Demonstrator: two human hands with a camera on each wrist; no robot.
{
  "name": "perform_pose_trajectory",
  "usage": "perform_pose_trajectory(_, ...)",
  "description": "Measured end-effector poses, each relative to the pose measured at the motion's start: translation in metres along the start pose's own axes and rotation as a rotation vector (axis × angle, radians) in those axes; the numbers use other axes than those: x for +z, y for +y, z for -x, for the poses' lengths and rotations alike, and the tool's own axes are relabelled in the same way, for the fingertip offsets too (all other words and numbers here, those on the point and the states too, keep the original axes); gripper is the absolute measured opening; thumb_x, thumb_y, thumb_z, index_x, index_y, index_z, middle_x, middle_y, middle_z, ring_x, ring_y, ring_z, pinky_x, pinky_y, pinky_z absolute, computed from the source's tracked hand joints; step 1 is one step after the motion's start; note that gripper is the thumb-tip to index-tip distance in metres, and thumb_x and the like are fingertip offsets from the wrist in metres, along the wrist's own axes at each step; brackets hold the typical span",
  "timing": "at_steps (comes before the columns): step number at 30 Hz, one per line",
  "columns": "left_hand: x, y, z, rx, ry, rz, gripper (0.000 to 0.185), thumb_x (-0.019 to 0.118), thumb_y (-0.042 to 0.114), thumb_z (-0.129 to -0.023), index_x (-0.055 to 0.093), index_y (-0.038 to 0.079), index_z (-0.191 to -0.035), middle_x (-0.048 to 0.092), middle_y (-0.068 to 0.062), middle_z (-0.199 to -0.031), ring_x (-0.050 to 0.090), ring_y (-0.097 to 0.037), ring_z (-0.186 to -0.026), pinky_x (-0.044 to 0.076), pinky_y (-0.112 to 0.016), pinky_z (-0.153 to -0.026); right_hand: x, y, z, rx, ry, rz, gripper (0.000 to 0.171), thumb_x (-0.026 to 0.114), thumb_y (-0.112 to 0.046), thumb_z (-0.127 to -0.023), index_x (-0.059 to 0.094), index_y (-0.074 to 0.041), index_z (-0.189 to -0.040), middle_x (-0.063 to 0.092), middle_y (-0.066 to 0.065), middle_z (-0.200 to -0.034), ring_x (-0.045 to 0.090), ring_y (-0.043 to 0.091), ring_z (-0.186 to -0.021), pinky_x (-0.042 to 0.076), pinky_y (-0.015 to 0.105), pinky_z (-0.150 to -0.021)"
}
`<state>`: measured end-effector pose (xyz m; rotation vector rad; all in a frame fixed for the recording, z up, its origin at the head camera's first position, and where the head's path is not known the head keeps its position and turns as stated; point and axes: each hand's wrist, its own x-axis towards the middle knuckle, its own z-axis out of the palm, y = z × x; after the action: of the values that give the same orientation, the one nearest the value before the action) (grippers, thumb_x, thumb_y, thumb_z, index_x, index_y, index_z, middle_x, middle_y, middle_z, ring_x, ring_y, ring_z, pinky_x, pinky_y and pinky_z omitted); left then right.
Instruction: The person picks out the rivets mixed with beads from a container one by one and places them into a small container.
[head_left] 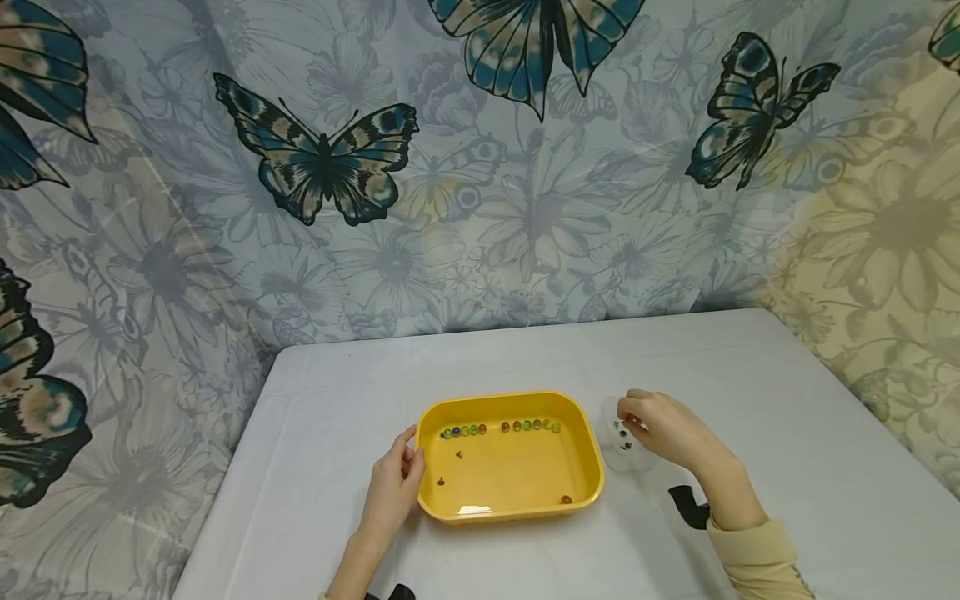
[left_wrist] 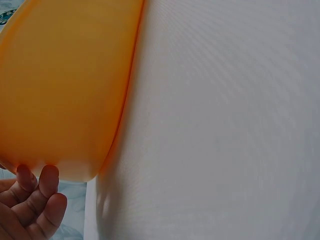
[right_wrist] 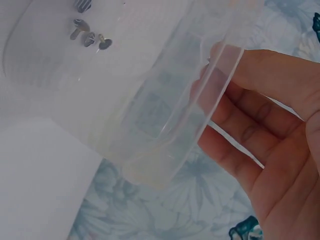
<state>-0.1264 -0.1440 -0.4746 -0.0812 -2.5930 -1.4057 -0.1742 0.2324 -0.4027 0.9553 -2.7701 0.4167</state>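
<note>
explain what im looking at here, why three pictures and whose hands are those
No machine here: a person works with bare hands and wears three cameras. The wide picture comes from the head, looking down at a white table before a butterfly curtain. The other two come from the wrists, very close up. On the table sits a yellow tray holding a row of coloured marbles and a few small dark bits, perhaps screws. The left hand rests against the tray's left edge; its wrist view shows the tray's orange-yellow wall and fingers. The right hand holds a clear plastic cup beside the tray. Its wrist view shows small metal pieces inside.
</note>
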Motion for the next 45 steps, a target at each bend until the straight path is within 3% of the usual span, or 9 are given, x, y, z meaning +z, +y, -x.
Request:
perform_pose_trajectory(24, 0.0, -0.001, 0.0, 0.014, 0.02, -0.006, 0.038, 0.055, 0.006, -0.091, 0.051, -0.002, -0.127, 0.047, 0.003, -0.072, 0.045, -0.007, -0.058, 0.04, -0.019, -0.049, -0.003, -0.003, -0.002, 0.002, 0.026, 0.044, 0.021, 0.076, 0.005, -0.068, 0.065, -0.003, -0.084, 0.059, 0.005, -0.081, 0.058, 0.018, -0.066, 0.049, 0.03, -0.061)
perform_pose_trajectory(37, 0.0, -0.002, -0.001, 0.013, 0.009, -0.003, 0.038, 0.055, 0.005, -0.091, 0.05, -0.003, -0.127, 0.047, 0.002, -0.072, 0.044, -0.008, -0.059, 0.04, -0.019, -0.05, -0.009, -0.015, -0.02, 0.009, -0.02, 0.065, 0.018, 0.074, 0.0, -0.073, 0.066, -0.006, -0.088, 0.061, 0.005, -0.087, 0.057, 0.017, -0.069, 0.049, 0.036, -0.069)
perform_pose_trajectory(45, -0.001, -0.001, -0.001, 0.01, -0.001, -0.003, 0.037, 0.054, 0.005, -0.091, 0.05, -0.004, -0.127, 0.047, 0.001, -0.072, 0.044, -0.007, -0.06, 0.04, -0.019, -0.051, -0.009, -0.024, -0.034, -0.031, -0.023, 0.086, 0.019, 0.074, 0.001, -0.073, 0.066, -0.006, -0.087, 0.061, 0.004, -0.086, 0.057, 0.018, -0.071, 0.049, 0.038, -0.071)
